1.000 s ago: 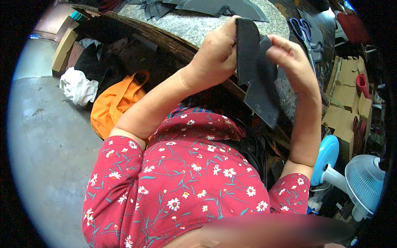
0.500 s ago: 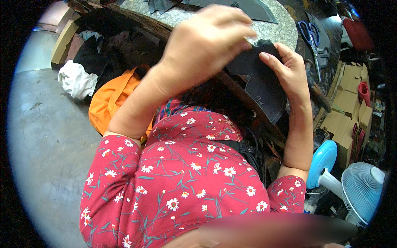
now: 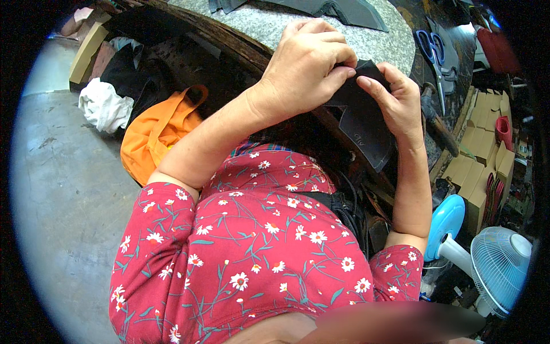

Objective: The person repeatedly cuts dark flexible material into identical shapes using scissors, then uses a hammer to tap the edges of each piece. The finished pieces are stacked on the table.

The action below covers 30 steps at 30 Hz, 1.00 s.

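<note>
A flat black sheet piece [image 3: 366, 135], leather-like with a notched outline and pale marks, hangs below my hands. My right hand [image 3: 397, 100] pinches its upper edge between thumb and fingers. Close beside it, my left hand [image 3: 309, 66] is closed, thumb against curled fingers, at the upper left corner of the same piece. The fingers hide part of that top edge, which looks bent up in a small peak between the hands.
Beyond my hands, a speckled grey stone slab [image 3: 252, 28] bears dark cut pieces [image 3: 349, 12]. To the right lie blue-handled scissors [image 3: 433, 54] and a hammer [image 3: 441, 129]. Cardboard boxes [image 3: 475, 155] and a blue fan [image 3: 501, 269] stand farther right. An orange bag [image 3: 154, 135] is at left.
My left hand, blurred and raised with looser fingers before, has come down and closed at the black piece's top edge. My right hand keeps its pinch nearly in place.
</note>
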Tool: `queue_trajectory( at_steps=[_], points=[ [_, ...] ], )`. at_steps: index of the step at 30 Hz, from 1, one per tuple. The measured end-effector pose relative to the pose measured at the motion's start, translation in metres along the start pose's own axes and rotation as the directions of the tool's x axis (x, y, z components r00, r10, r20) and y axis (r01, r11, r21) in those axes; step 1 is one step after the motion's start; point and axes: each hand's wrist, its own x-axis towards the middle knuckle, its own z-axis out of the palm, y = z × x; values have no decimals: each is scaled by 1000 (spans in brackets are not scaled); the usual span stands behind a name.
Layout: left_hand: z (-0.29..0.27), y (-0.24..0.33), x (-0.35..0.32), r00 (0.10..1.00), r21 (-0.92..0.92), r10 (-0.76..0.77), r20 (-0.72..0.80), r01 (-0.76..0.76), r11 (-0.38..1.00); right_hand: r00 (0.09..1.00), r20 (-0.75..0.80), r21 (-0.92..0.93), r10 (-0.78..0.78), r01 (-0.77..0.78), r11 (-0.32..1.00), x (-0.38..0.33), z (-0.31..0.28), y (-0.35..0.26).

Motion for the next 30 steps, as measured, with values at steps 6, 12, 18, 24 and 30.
queue_trajectory(
  at_steps=[6,12,18,24,30],
  points=[
    [-5,-5,2,993,-152,-111,42,116,982,999,48,1,19,-19,1000,0,-15,-3],
    [3,5,-2,994,186,-82,-73,95,978,998,-3,-87,-56,55,995,0,-10,4],
    [3,3,1,988,67,-91,-127,100,993,999,-5,-64,-51,50,997,1,-11,6],
    [9,8,1,972,-142,-168,-166,145,979,997,53,-55,-49,52,997,2,-10,8],
    [13,0,4,969,-166,-172,-175,143,976,996,-15,-37,-93,93,995,2,-8,9]
  ],
)
